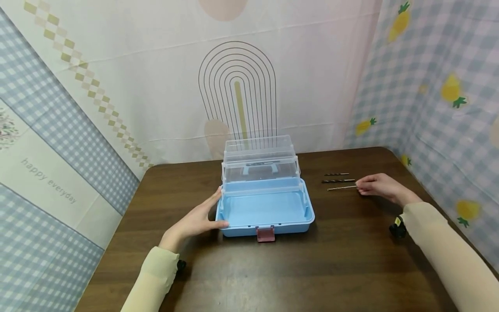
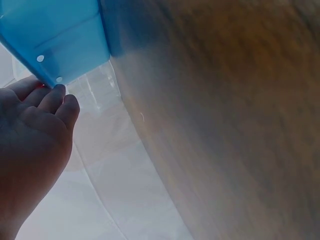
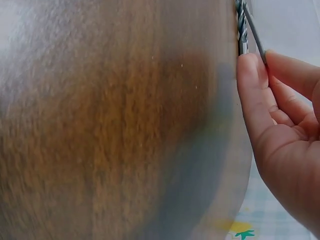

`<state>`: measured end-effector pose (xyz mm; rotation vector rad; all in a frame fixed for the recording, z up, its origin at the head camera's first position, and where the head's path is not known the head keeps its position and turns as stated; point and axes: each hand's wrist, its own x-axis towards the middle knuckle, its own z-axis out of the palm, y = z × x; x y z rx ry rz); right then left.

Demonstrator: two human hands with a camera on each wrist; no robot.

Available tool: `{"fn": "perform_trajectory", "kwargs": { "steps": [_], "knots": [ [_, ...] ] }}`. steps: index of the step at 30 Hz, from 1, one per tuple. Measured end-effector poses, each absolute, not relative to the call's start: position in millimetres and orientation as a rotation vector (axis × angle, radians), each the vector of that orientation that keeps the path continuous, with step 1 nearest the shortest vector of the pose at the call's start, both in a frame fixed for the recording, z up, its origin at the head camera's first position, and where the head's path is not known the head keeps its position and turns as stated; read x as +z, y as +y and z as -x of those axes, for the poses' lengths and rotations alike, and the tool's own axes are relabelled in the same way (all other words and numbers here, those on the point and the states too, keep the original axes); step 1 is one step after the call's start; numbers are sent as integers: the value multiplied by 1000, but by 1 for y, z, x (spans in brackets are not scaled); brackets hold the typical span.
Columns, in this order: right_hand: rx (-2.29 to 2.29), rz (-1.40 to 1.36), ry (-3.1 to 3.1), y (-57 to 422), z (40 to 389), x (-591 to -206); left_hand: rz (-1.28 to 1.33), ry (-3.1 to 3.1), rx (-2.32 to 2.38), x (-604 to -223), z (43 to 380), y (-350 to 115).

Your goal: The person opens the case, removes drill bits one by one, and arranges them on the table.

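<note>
A light blue toolbox (image 1: 269, 208) stands on the table with its clear lid and clear trays (image 1: 261, 171) raised. My left hand (image 1: 196, 220) grips its left side, thumb over the front rim; in the left wrist view, that hand's fingers (image 2: 52, 100) lie against the blue wall. To the right, my right hand (image 1: 380, 187) pinches the end of a thin, pale drill bit (image 1: 341, 188) between thumb and fingers. Beyond it lie two dark drill bits, a thicker one (image 1: 337, 180) and a smaller one (image 1: 337, 174). A dark drill bit (image 1: 257, 163) shows in a clear tray.
The toolbox's pinkish latch (image 1: 266, 234) hangs down in front. The dark wooden table (image 1: 249, 268) reaches back to a patterned curtain (image 1: 312, 78). Another curtain (image 1: 448, 130) with a checked pattern borders the right side.
</note>
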<state>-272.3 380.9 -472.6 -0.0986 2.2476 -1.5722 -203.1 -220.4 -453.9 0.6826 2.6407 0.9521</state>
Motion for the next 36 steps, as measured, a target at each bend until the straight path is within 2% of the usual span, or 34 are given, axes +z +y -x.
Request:
{"fn": "perform_trajectory", "kwargs": {
  "steps": [36],
  "knots": [
    [-1364, 163, 2392, 382, 274, -481, -678, 2635, 951, -457, 205, -222]
  ]
}}
